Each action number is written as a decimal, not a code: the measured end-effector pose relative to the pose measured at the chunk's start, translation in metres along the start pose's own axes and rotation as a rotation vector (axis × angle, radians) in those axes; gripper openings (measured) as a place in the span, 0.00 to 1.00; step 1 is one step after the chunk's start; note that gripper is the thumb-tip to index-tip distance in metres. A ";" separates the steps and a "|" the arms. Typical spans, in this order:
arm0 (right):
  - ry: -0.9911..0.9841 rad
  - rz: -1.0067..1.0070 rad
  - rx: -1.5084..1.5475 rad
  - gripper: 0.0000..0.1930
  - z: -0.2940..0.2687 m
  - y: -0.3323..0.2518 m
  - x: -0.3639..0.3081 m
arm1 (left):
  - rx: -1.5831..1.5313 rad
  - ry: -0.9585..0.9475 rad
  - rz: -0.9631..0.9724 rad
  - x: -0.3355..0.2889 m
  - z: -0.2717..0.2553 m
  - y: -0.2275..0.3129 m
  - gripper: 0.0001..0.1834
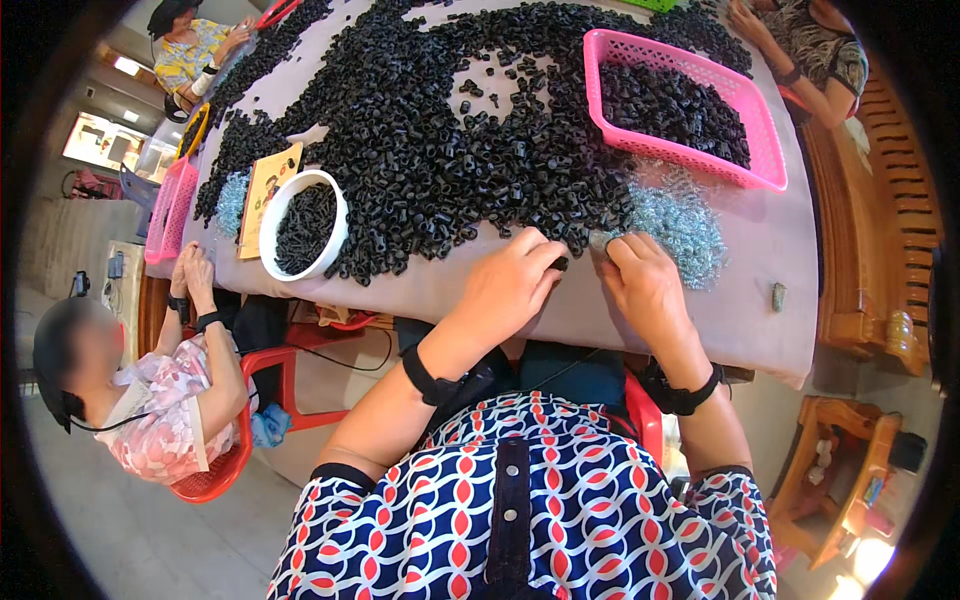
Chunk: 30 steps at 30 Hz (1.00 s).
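My left hand (512, 283) is closed, pinching a small black plastic piece (559, 264) between thumb and fingers at the table's near side. Just to its right, my right hand (645, 282) is closed too, its fingertips together beside a small clear, shiny bit (602, 240); what exactly they grip is too small to make out. Both hands are slightly apart. Beyond them spreads a large heap of short black plastic tubes (430, 170). A pile of small clear bluish parts (683, 232) lies against my right hand's far side.
A pink basket (765, 165) of black parts stands at the far right. A white bowl (338, 232) of thin black pieces and a yellow booklet (253, 208) sit on the left. Co-workers sit at the left (150, 410), far left and far right. A small greyish object (778, 296) lies near the right edge.
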State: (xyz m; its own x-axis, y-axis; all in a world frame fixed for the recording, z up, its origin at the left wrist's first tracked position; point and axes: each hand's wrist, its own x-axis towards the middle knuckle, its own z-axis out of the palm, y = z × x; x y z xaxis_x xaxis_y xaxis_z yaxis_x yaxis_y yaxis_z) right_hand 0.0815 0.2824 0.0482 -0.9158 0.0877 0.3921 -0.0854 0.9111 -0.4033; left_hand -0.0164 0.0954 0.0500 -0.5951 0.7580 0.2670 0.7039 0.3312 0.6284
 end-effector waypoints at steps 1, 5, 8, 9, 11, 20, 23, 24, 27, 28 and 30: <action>0.015 -0.009 0.013 0.06 0.000 -0.001 0.000 | 0.000 -0.004 0.000 0.003 0.002 -0.001 0.11; 0.044 -0.027 0.026 0.06 0.001 0.000 0.000 | 0.135 -0.094 0.015 0.010 0.008 -0.006 0.08; 0.085 -0.033 0.039 0.05 0.005 0.003 -0.001 | 0.100 -0.033 0.048 0.007 0.008 -0.003 0.08; 0.085 -0.031 0.040 0.05 0.005 0.003 -0.002 | 0.053 0.027 0.079 0.005 0.007 -0.003 0.08; 0.088 0.165 0.146 0.04 0.004 0.002 -0.003 | -0.077 0.030 0.052 -0.004 0.007 -0.013 0.08; 0.061 0.259 0.634 0.05 0.004 -0.050 0.011 | -1.020 -0.182 -0.520 -0.025 -0.007 -0.008 0.11; 0.029 0.266 0.623 0.05 0.008 -0.054 0.010 | -1.008 -0.196 -0.519 -0.029 -0.011 -0.008 0.10; 0.015 0.246 0.589 0.04 0.009 -0.055 0.009 | -1.005 -0.204 -0.505 -0.030 -0.012 -0.009 0.10; 0.031 -0.070 0.255 0.06 0.017 -0.053 0.006 | -0.975 -0.180 -0.552 -0.036 -0.012 -0.013 0.09; 0.027 -0.073 0.253 0.06 0.018 -0.057 0.006 | -0.979 -0.176 -0.552 -0.039 -0.011 -0.016 0.09; -0.008 -0.185 0.206 0.10 0.019 -0.068 0.004 | -0.946 -0.207 -0.521 -0.045 -0.007 -0.024 0.08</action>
State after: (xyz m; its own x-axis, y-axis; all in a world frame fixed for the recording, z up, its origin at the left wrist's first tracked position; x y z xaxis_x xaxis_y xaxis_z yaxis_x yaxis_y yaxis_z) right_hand 0.0760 0.2133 0.0618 -0.8803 -0.0763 0.4682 -0.3286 0.8099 -0.4859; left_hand -0.0093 0.0496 0.0286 -0.5941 0.7592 -0.2658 -0.2493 0.1404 0.9582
